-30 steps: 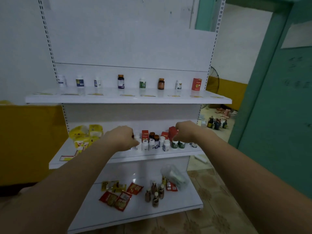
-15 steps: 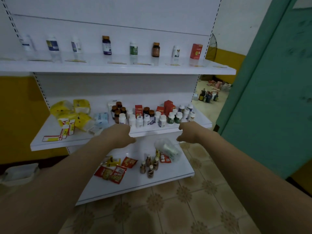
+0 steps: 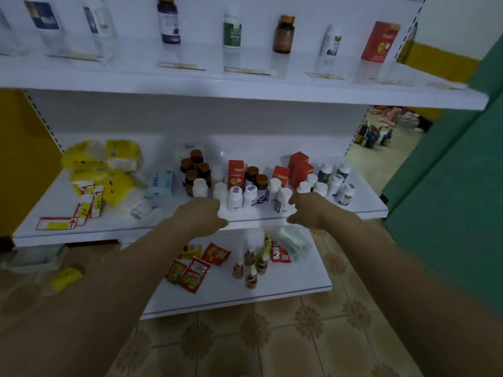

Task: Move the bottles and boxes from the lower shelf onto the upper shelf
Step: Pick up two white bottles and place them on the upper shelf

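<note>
The lower shelf (image 3: 362, 209) holds a cluster of white bottles (image 3: 235, 197), brown bottles (image 3: 196, 170) and red boxes (image 3: 299, 168). On the upper shelf (image 3: 245, 89) stands a spaced row of bottles, among them a purple one (image 3: 168, 23), with a red box (image 3: 379, 42) at the right end. My left hand (image 3: 201, 216) hovers at the shelf's front edge, fingers loosely curled, just before the white bottles. My right hand (image 3: 310, 210) is beside a tilted white bottle (image 3: 283, 201), fingertips close to it. I cannot tell if they touch. Neither hand holds anything.
Yellow packs (image 3: 109, 170), a blue tissue pack (image 3: 162, 183) and price tags (image 3: 81, 210) lie on the shelf's left part. The bottom shelf (image 3: 299, 284) carries red sachets (image 3: 190, 270) and small brown bottles (image 3: 250, 265). A green door (image 3: 449, 186) stands close on the right.
The view has dropped and moved closer to the shelves. Both hands pulled back from the bottles to the shelf edge, then moved forward again toward the front row.
</note>
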`<state>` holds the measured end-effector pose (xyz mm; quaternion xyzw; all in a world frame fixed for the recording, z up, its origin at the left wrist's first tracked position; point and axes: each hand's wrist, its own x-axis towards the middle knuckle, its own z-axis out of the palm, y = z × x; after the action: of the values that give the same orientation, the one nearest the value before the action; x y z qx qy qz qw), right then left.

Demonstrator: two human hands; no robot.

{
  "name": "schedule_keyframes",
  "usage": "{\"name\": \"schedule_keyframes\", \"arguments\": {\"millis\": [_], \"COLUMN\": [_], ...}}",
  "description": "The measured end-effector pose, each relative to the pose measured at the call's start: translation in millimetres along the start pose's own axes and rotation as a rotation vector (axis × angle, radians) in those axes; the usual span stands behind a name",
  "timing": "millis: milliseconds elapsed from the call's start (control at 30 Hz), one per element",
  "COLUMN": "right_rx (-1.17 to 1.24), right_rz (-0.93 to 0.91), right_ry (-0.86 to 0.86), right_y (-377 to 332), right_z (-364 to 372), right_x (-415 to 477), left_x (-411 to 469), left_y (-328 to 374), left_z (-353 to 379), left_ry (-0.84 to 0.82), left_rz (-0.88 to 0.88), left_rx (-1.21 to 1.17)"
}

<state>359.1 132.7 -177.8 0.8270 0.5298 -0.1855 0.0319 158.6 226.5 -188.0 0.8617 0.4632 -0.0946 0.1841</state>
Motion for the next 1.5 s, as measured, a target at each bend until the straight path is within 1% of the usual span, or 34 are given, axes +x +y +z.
{"name": "schedule_keyframes", "arguments": {"millis": [167,333,500,600,700,800,867,933,1000,1033,1100,1167,1267,1367,1500], "right_rx": [0.005,-0.007,0.008,0.037,0.030,-0.008,0.024,0.101,0.185,0.211,0.304,0.495,0.768,0.926,1.068], "right_rz": [-0.035,-0.084,-0.113,-0.125,-0.120,-0.094,-0.094,-0.097,-0.085,-0.100,-0.110,-0.088,-0.064,-0.096,-0.128], "right_ry": [-0.031,-0.090,-0.074,-0.069,-0.013,-0.048,-0.058,-0.010,0.043,0.076,0.125,0.133,0.125,0.158,0.135], "right_y": [15,12,-4,-12,-15,-18,-18,-14,-10,-7,-1,6,9,2,-16], "right_z": [-5,1,24,41,55,63,67,70,69,68,60,49,36,23,-3], "right_x": [70,131,177,203,226,236,238,236,227,222,210,196,178,162,134], "left_x": [74,128,182,208,229,239,242,245,243,241,230,214,191,170,134], "left_y": [5,-1,-6,-6,-7,-4,-3,-5,-11,-14,-17,-17,-15,-11,-6], "left_z": [5,19,34,41,52,62,66,68,66,63,53,45,35,15,-17], "left_ry": [-0.017,-0.028,0.073,0.101,0.114,0.146,0.182,0.185,0.144,0.122,0.079,0.061,0.067,0.100,0.105], "left_rz": [-0.004,0.021,0.111,0.133,0.168,0.158,0.145,0.152,0.159,0.143,0.097,0.076,0.078,0.092,0.093], "left_rx": [-0.074,-0.001,0.139,0.207,0.304,0.325,0.308,0.238,0.125,0.024,-0.274,-0.534,-0.714,-0.898,-1.180]}}
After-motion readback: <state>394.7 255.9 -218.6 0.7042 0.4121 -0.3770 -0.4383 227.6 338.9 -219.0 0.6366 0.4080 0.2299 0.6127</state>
